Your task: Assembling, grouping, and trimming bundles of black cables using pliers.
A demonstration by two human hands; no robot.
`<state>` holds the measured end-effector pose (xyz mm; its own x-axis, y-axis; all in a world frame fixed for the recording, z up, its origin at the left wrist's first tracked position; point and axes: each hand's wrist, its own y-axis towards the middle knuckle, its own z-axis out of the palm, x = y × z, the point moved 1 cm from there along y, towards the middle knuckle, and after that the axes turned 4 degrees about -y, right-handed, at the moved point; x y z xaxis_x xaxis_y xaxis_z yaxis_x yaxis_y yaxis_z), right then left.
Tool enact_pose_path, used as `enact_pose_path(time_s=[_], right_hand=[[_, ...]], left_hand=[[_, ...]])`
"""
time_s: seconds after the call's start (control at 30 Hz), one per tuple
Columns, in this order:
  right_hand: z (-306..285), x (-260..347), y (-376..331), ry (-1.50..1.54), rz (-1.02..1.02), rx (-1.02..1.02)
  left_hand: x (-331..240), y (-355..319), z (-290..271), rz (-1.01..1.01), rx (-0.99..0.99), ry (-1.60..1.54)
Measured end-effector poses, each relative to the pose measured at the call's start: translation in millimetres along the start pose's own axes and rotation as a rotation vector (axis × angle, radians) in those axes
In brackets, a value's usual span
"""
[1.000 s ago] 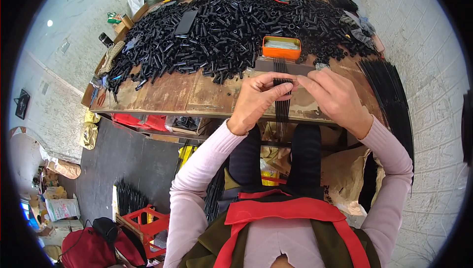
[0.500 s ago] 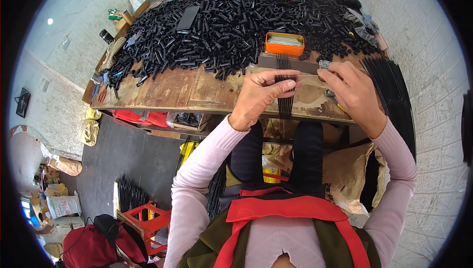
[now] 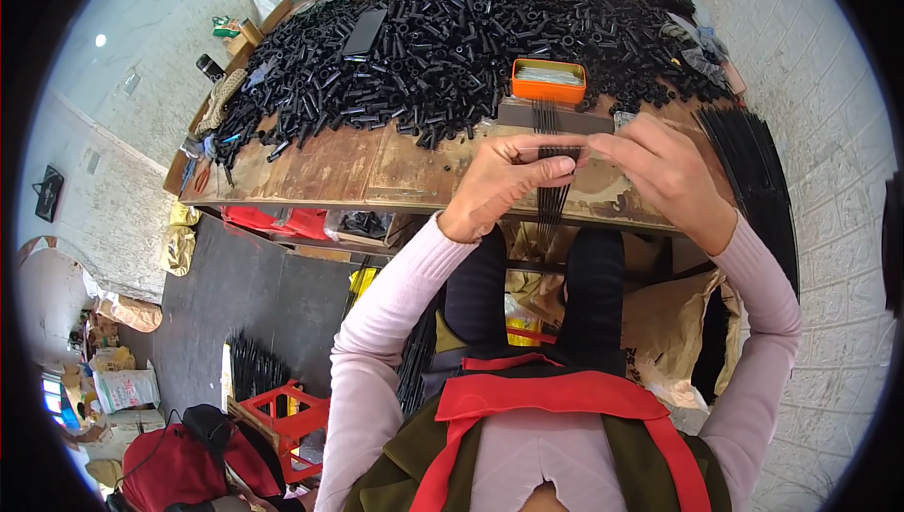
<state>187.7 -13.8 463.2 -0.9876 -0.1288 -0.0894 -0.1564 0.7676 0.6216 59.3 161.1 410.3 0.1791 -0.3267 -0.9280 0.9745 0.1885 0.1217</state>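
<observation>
Your left hand (image 3: 504,183) pinches a flat row of thin black rods (image 3: 554,164) near their middle, thumb under and fingers curled over, and your right hand (image 3: 670,173) grips something small and clear against the same row from the right. The rods hang over the near edge of the wooden workbench (image 3: 377,164), their far ends resting on a dark flat block (image 3: 556,117) and their near ends jutting out above your knees.

The risk, as I judge it, is the row fanning apart. The rods lie side by side with nothing visibly binding them (the clear piece is too small to tell whether it wraps them), so if either pinch loosens, the outer ones could slide out and drop between your legs. A tilt toward you could also let them slip lengthwise.

The rods look slender, straight, matte black and even in length, lined up like comb teeth. Just beyond sits an orange tray (image 3: 549,81), and past it a broad heap of short black tubes (image 3: 443,51).
</observation>
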Motion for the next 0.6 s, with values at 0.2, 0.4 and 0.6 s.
enact_pose_path(time_s=[0.2,0.4,0.6], right_hand=[[13,-21,10,0.398,0.484,-0.22],[65,-73,-44,0.541,0.772,0.213],[99,-105,-39,0.293,0.518,0.341]], left_hand=[[37,-6,-34,0.146,0.07,0.771],[119,2,-55,0.407,0.128,1.406],[125,18,-61,0.458,0.189,1.379]])
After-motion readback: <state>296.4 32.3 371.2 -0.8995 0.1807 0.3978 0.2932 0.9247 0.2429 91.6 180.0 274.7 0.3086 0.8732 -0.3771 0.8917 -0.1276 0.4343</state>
